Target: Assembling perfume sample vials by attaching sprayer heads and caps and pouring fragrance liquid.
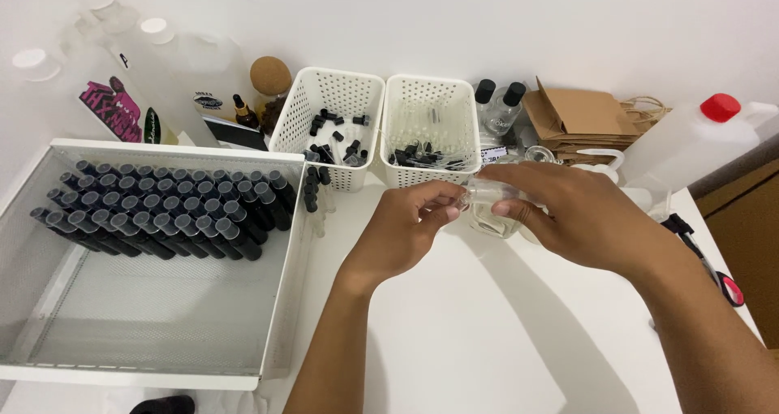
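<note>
Hands meeting over the white table [454,333], just in front of the right-hand perforated basket [430,122], which serves as landmark. Right hand [584,215] is wrapping a small clear bottle [495,213], its fingers clamped around the body; left hand [406,231] is pinching at the bottle's neck end, fingers [434,203] drawn together, though what they are gripping there is too small to tell. The bottle is looking like glass or hard clear plastic: light, rigid, smooth and probably slippery, likely fragile if dropped, so the broad body is judged the safest place to hold, with the neck left free. Left of the landmark basket is standing a second white basket [329,106] holding black caps; further left is lying a white mesh tray [162,317] with rows of dark slim vials [162,211], cylindrical and glossy. Right of the landmark are sitting two black-capped clear bottles [497,106], folded brown paper bags [580,118] and a translucent jug with a red cap [698,138]; red-handled scissors [714,272] are lying at the table's edge.
</note>
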